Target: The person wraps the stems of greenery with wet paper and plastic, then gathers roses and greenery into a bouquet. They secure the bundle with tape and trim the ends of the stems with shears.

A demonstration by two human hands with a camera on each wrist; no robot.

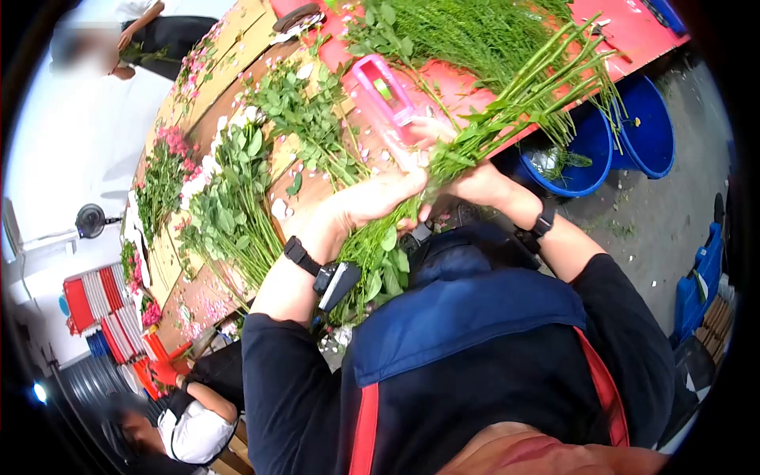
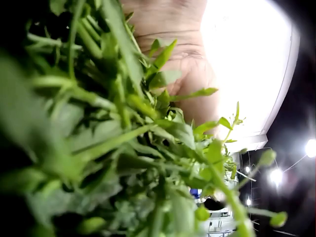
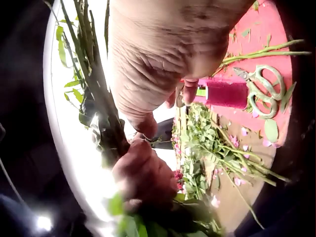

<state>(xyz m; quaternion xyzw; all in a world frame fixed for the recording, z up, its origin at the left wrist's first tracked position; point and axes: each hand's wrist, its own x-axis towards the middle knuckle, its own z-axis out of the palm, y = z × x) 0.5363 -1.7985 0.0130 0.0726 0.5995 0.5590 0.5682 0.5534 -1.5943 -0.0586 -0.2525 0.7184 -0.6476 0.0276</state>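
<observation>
A thick bunch of leafy green stems (image 1: 514, 103) slants across the head view, bare stem ends at upper right and foliage (image 1: 380, 261) at lower left. My left hand (image 1: 372, 198) grips it around the middle; in the right wrist view the left hand's fingers (image 3: 145, 175) curl round the stems. Leaves (image 2: 163, 128) cover much of the left wrist view. Close against the bunch, my right hand (image 1: 483, 186) has its fingers extended toward the pink tape dispenser (image 1: 384, 87). I cannot tell whether those fingers pinch anything. In the right wrist view the right hand (image 3: 168, 54) overlaps the dispenser's edge.
Piles of leafy flower stems (image 1: 229, 198) and feathery greenery (image 1: 475, 39) cover the worktable. Scissors (image 3: 266, 89) lie beside the dispenser. Blue buckets (image 1: 578, 158) stand on the floor at right. Another person (image 1: 198, 419) works at lower left, and a further one (image 1: 150, 32) at the far side.
</observation>
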